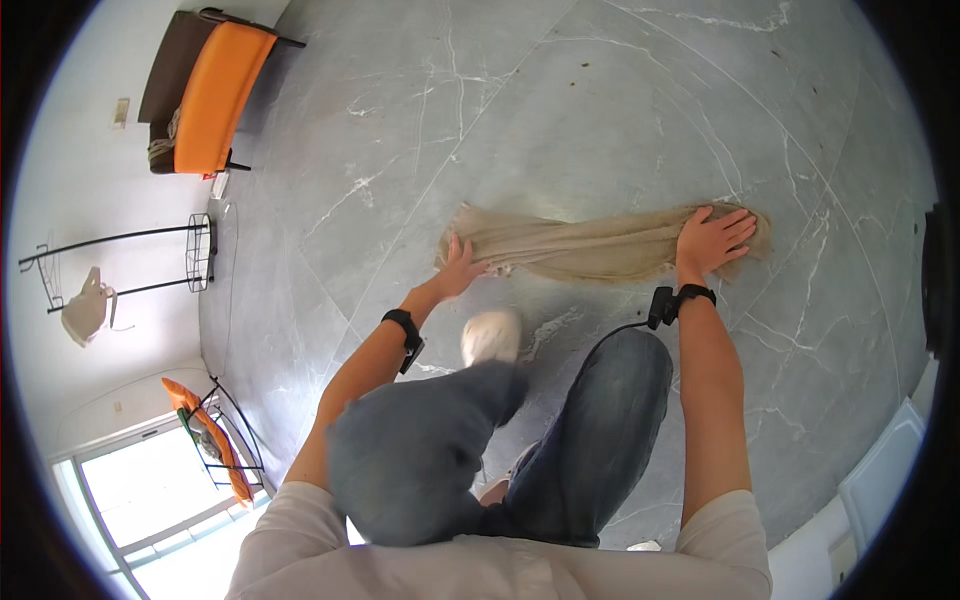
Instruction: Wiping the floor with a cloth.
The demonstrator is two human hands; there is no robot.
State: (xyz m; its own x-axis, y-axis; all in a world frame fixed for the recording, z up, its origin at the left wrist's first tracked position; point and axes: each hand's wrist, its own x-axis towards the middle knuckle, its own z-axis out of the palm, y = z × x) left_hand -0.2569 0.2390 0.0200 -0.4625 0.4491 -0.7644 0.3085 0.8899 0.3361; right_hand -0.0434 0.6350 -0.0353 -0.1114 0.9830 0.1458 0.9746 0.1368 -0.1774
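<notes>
A long beige cloth (585, 244), creased lengthwise, lies stretched from left to right on the grey marbled floor in front of my knees. My left hand (457, 271) rests with spread fingers on the cloth's left end. The palm of my right hand (716, 240) presses flat on its right end, fingers pointing right. Neither hand is closed around the fabric. Black straps with small devices circle both wrists.
An orange and dark brown chair (225, 94) stands at the upper left. Below it are a black metal rack (199, 251) by the wall and a folding chair with orange fabric (217, 435) near the window. My blurred shoe (491, 337) is just below the cloth. A cable runs from my right wrist.
</notes>
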